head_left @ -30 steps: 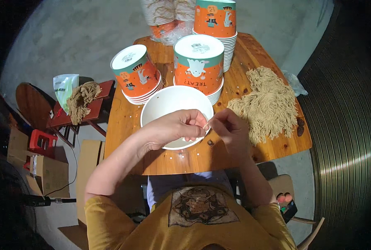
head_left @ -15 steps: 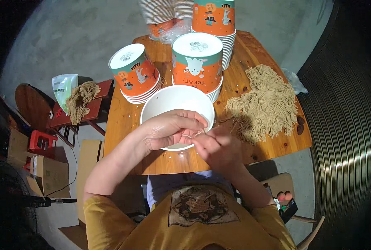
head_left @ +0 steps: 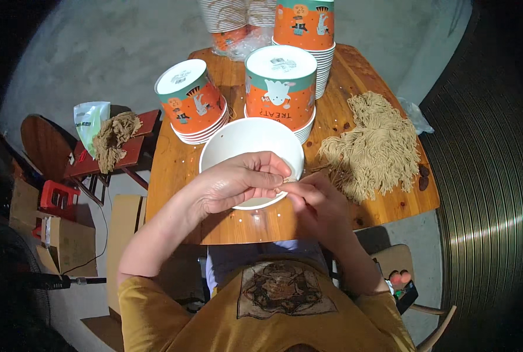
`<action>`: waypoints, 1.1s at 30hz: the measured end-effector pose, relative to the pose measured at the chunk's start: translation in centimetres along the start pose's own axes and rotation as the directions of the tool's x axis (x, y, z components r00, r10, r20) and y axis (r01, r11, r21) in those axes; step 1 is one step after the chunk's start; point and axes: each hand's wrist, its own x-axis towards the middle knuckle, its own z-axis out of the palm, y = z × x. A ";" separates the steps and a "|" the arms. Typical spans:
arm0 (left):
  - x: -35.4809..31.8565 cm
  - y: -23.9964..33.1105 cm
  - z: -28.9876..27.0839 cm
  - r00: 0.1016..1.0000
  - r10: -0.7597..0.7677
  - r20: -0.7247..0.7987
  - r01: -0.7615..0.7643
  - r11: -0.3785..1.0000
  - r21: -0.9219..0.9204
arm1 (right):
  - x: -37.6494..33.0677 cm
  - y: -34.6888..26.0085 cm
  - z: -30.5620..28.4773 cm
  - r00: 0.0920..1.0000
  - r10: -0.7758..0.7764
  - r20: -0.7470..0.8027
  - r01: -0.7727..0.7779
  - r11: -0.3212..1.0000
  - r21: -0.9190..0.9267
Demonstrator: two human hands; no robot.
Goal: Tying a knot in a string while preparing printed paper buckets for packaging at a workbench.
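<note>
A white-lined paper bucket (head_left: 226, 144) stands at the near middle of the table with its opening facing up toward me. Over its near right rim, my left hand (head_left: 246, 182) and my right hand (head_left: 317, 199) meet, fingertips touching. Both are closed in a pinch on a thin beige string (head_left: 284, 182), of which only a tiny bit shows between the fingers. To the right of my hands lies a large heap of beige strings (head_left: 381, 146), spread over the wooden table (head_left: 238, 233).
Upside-down stacks of orange and green paper buckets stand behind the white-lined one: a left stack (head_left: 194, 108), a middle stack (head_left: 280, 88) and a taller back stack (head_left: 304, 26). A red bench (head_left: 147, 126) at left carries another string bundle (head_left: 114, 141). A cardboard box (head_left: 70, 246) sits on the floor.
The loop of string that hung visibly between my hands is now mostly hidden in the fingers. My right hand has shifted slightly right, its index finger now stretched toward my left fingertips.
</note>
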 end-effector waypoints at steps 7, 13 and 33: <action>-0.1 0.4 0.6 0.999 -0.012 -0.052 0.017 0.995 0.098 | -1.1 1.0 0.3 0.919 0.373 0.128 -0.387 0.790 0.475; -0.1 0.1 0.7 0.998 0.042 -0.051 -0.031 0.980 0.198 | 0.3 -0.2 -0.3 0.862 0.508 0.014 -0.466 0.779 0.420; -0.9 0.2 3.5 0.941 0.336 0.039 -0.242 0.589 0.771 | 0.8 -1.1 -0.5 0.834 0.541 0.112 -0.547 0.779 0.307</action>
